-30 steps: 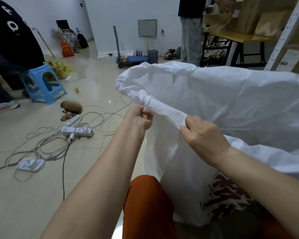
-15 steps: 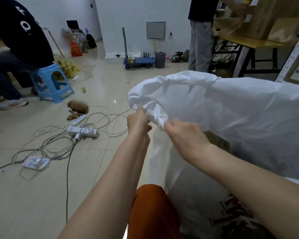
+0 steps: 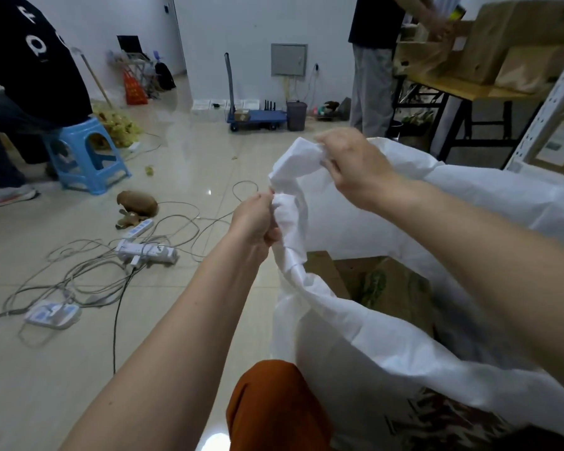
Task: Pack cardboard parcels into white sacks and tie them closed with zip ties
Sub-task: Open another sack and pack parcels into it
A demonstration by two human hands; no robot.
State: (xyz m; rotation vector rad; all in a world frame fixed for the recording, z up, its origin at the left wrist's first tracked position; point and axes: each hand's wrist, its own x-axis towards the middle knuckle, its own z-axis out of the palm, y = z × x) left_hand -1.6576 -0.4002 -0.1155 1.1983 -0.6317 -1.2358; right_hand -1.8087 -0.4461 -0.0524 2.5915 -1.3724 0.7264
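Observation:
A large white sack (image 3: 388, 340) stands in front of me at the right, its mouth open. Brown cardboard parcels (image 3: 385, 288) show inside it. My left hand (image 3: 256, 219) grips a bunched part of the sack's rim at the near left. Higher up and farther away, my right hand (image 3: 352, 164) pinches another gathered fold of the rim. The two hands are apart, with a loop of white fabric between them. No zip tie is in view.
Power strips and tangled cables (image 3: 144, 252) lie on the tiled floor at left. A person sits on a blue stool (image 3: 85, 157) at far left. Another person stands by a wooden table (image 3: 463, 89) with cardboard boxes. A blue trolley (image 3: 254, 117) stands by the back wall.
My right hand has moved up and away from the left, taking a new fold of the rim. The sack's mouth has opened and the parcels inside now show.

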